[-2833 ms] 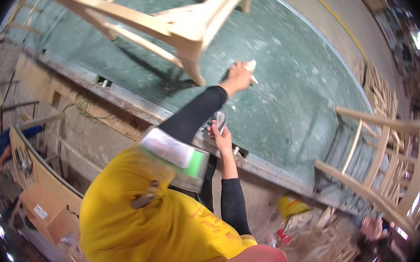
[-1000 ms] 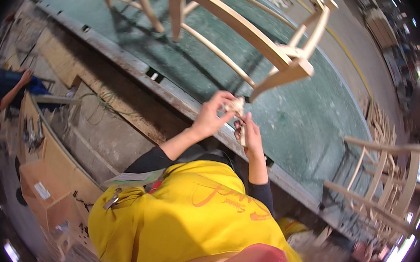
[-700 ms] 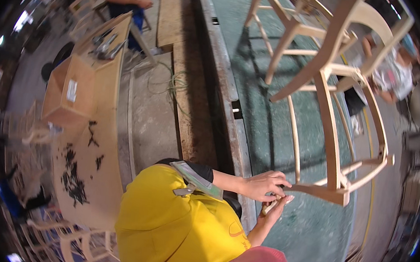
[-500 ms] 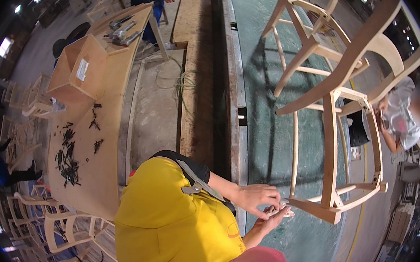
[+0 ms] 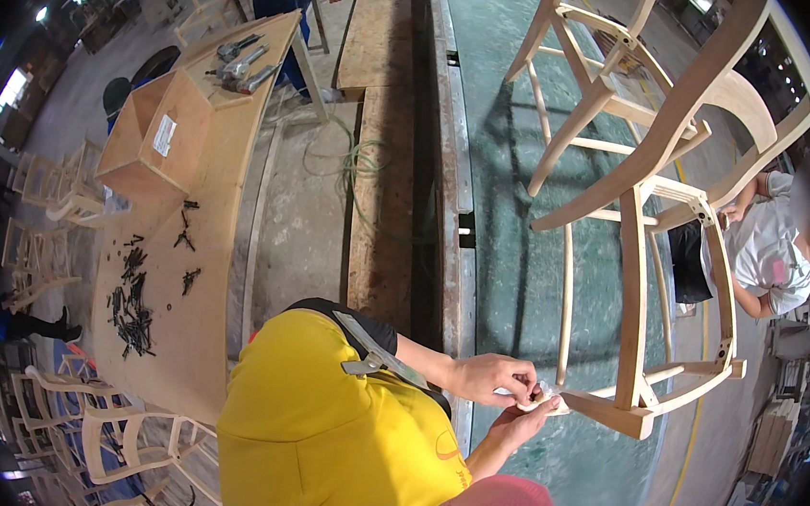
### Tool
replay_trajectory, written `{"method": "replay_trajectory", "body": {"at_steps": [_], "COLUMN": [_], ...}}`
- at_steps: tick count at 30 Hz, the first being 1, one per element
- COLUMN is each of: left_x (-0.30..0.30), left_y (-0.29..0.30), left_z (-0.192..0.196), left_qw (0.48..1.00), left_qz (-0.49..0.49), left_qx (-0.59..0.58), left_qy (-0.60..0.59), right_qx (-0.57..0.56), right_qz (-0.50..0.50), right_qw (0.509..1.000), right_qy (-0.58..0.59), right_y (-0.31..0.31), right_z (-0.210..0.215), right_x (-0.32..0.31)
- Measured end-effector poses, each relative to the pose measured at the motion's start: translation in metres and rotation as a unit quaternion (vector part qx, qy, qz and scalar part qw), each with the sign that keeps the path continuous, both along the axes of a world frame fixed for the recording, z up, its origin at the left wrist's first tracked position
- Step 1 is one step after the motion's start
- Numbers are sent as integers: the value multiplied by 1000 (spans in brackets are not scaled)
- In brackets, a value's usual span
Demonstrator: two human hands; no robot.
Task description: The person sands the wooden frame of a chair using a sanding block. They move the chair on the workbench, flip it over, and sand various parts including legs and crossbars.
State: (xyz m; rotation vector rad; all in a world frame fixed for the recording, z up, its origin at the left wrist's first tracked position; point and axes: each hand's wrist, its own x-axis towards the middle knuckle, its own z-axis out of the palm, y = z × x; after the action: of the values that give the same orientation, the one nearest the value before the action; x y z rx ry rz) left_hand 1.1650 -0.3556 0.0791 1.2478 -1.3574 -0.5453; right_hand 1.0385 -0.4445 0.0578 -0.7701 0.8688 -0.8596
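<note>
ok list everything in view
Chairs: 2, pale wood, upper right
Table: 1, green, right
Small item: 1, whitish, between hands
Bench: 1, tan, left
Box: 1, tan, on bench
Tools: several, mostly grey, beyond box
Small pieces: many, black, on bench
Hose or cord: 1, green, centre
More chairs: several, pale, left side
People: at least 3, blue or white clothes, top, left, right
Shirt: 1, yellow, lower centre
Left hand: 1, bare, touching item
Right hand: 1, bare, holding item

The left hand (image 5: 493, 377) and right hand (image 5: 516, 425), earlier apart, have come together.
</note>
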Motion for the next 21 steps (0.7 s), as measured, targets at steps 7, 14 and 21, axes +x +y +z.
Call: {"method": "replay_trajectory", "body": {"at_steps": [7, 14, 21], "left_x": [13, 36, 49], "left_y": [-5, -16, -15], "left_z": [-8, -11, 1], "left_qw": [993, 969, 979], "left_qz": [112, 192, 177], "left_qx": [12, 43, 38], "left_qy": [34, 146, 93], "right_qx": [-60, -96, -180], "right_qz": [-5, 43, 131], "right_qw": [998, 994, 968], "right_qy": [2, 31, 113], "right_y": [-3, 2, 25], "right_z": [-9, -4, 13], "right_x": [-11, -21, 8]}}
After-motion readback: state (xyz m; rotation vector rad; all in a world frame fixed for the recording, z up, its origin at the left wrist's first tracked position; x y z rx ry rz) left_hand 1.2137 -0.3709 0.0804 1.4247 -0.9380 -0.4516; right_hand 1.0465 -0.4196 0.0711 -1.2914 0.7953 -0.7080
